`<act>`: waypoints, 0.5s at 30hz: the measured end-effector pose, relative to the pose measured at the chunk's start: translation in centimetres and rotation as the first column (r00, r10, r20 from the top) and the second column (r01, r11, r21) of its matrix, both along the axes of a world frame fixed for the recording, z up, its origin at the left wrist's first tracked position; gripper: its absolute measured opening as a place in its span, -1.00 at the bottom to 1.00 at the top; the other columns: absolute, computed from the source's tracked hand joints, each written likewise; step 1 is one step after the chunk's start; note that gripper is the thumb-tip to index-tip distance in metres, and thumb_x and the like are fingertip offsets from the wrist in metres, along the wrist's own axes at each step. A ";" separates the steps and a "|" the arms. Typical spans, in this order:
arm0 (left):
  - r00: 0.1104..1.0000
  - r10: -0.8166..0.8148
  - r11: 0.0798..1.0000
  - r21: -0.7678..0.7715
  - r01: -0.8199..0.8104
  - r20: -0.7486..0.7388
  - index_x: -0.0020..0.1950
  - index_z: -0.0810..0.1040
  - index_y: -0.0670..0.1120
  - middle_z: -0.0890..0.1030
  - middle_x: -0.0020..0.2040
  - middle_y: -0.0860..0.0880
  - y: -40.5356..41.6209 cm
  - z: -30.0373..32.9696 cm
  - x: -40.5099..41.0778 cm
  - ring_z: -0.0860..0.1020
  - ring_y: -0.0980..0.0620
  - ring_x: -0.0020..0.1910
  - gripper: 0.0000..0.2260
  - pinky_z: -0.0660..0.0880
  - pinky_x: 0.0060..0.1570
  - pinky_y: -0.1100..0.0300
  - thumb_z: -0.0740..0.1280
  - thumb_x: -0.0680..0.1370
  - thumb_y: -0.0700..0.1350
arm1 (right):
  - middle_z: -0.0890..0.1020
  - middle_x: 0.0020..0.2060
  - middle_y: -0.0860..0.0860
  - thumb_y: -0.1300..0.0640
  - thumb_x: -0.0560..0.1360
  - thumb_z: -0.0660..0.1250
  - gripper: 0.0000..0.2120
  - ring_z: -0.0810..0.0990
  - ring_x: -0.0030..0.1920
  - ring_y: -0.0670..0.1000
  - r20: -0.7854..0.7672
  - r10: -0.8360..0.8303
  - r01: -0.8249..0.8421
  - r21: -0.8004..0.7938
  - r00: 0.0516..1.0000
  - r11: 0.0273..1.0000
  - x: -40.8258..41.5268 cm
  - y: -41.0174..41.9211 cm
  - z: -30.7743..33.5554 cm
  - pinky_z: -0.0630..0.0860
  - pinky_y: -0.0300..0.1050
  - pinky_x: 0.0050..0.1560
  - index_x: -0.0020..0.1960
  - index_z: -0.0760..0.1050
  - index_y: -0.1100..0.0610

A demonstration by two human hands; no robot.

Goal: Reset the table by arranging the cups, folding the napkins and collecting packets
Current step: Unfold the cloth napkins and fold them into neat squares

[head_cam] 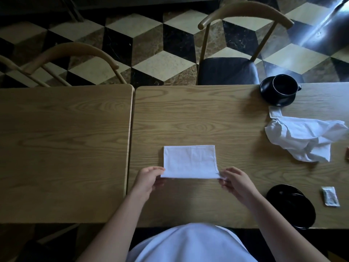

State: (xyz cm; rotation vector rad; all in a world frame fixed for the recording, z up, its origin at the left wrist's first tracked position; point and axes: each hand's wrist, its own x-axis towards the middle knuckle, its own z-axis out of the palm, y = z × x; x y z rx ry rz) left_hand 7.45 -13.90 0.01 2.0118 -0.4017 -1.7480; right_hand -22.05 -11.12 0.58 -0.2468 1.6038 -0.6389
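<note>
A white napkin [189,161], folded into a flat rectangle, lies on the wooden table [207,114] in front of me. My left hand [149,177] pinches its near left corner and my right hand [236,181] pinches its near right corner. A crumpled white napkin [302,138] lies at the right. Behind it a black cup [283,86] stands on a black saucer [272,98]. An empty black saucer [294,207] sits at the near right edge, with a small white packet [330,196] beside it. A torn white packet [274,112] lies by the far saucer.
A second wooden table [62,148] butts against the left side. Two wooden chairs [236,44] [66,59] stand on the far side over a checkered floor. A small orange object [347,154] is cut off at the right edge.
</note>
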 end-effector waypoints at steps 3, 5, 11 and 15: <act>0.999 0.018 1.000 0.024 -0.017 -0.049 -0.15 0.62 -0.25 0.68 -0.31 -0.19 -3.0 0.2 -0.4 0.66 -0.07 -0.39 -0.87 0.60 -0.37 0.14 0.28 0.51 -0.35 | 0.67 -0.30 0.17 0.28 0.56 0.33 -0.95 0.61 -0.38 0.02 0.098 -0.057 0.054 0.034 0.994 0.998 -0.1 -2.8 0.2 0.54 -0.23 -0.44 -0.06 0.55 0.25; 0.999 0.010 1.000 0.029 -0.009 -0.050 -0.14 0.59 -0.30 0.68 -0.33 -0.20 -4.9 0.0 -0.6 0.64 -0.08 -0.38 -0.84 0.60 -0.31 0.11 0.21 0.52 -0.37 | 0.68 -0.32 0.19 0.27 0.58 0.27 -0.89 0.63 -0.35 0.05 0.139 -0.124 0.114 0.077 0.982 0.990 -0.2 -4.6 0.1 0.59 -0.21 -0.43 -0.03 0.54 0.31; 0.971 -0.221 0.975 0.022 0.220 0.087 -0.09 0.56 -0.20 0.60 -0.33 -0.13 -8.2 -1.7 -1.3 0.51 0.07 -0.50 -0.96 0.42 -0.52 0.30 0.39 0.50 -0.29 | 0.64 -0.36 0.18 0.22 0.59 0.26 -0.89 0.63 -0.36 0.07 0.129 -0.137 0.119 0.140 0.982 0.983 0.1 -8.7 -1.9 0.64 -0.15 -0.34 -0.04 0.47 0.28; 0.945 -0.253 0.967 0.043 0.250 0.208 -0.22 0.51 -0.09 0.62 -0.35 -0.09 -9.0 -3.4 -1.5 0.48 0.06 -0.51 -0.87 0.32 -0.54 0.32 0.38 0.49 -0.25 | 0.64 -0.27 0.20 0.19 0.55 0.29 -0.89 0.67 -0.30 0.09 0.108 -0.093 0.075 0.159 0.990 0.984 0.4 -10.1 -3.5 0.66 -0.10 -0.21 -0.08 0.48 0.24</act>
